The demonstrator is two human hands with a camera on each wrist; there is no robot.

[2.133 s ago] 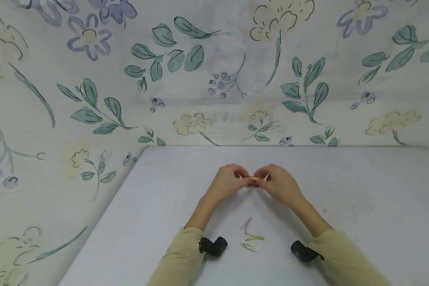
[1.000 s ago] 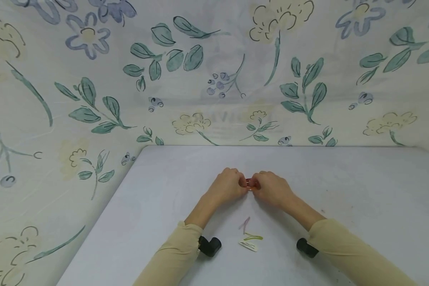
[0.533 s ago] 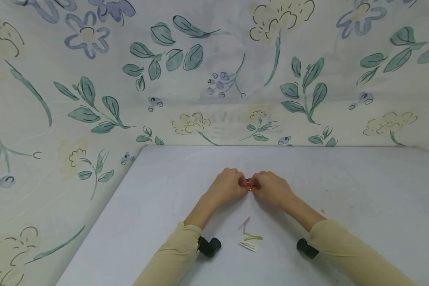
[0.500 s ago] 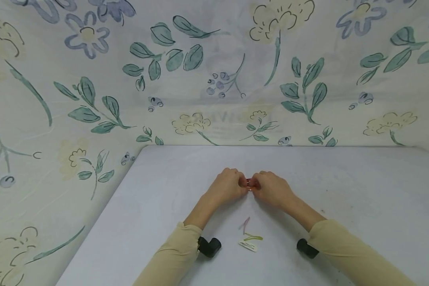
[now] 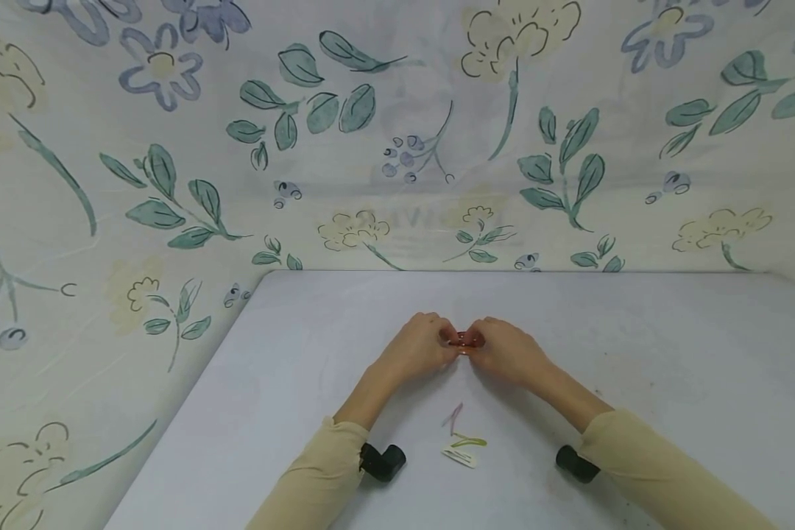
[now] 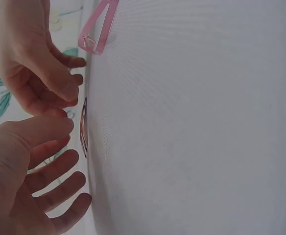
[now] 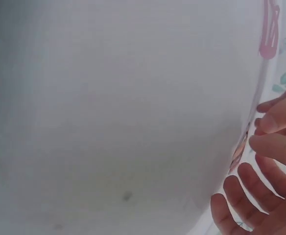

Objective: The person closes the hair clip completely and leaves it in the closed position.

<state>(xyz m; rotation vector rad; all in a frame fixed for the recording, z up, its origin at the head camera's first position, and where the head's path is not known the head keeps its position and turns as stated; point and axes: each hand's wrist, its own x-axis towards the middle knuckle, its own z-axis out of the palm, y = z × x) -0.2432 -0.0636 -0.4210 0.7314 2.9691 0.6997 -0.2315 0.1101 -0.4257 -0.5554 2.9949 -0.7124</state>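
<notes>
In the head view, a small red-and-orange hair clip (image 5: 462,341) shows between my two hands. My left hand (image 5: 419,346) pinches its left end with curled thumb and forefinger. Its right end is pinched by my right hand (image 5: 506,352). Most of the clip is hidden behind the fingertips. In the left wrist view, a thin, reddish, slightly bowed edge of the hair clip (image 6: 83,128) shows just beyond the thumbs, low over the table. The other fingers of both hands are spread and bent. In the right wrist view, the hair clip (image 7: 239,152) appears beside the thumb.
Nearer me on the white table (image 5: 291,412) lie a pink hair clip (image 5: 455,418), a yellow-green hair clip (image 5: 469,441) and a white hair clip (image 5: 460,457). A flower-patterned cloth (image 5: 397,132) rises behind the table. Black wrist cameras (image 5: 383,462) sit at both cuffs.
Since two seconds ago, both hands have drawn slightly closer together and turned the clip: its orange part, then at the back, now faces me. Over the last second they hold almost still.
</notes>
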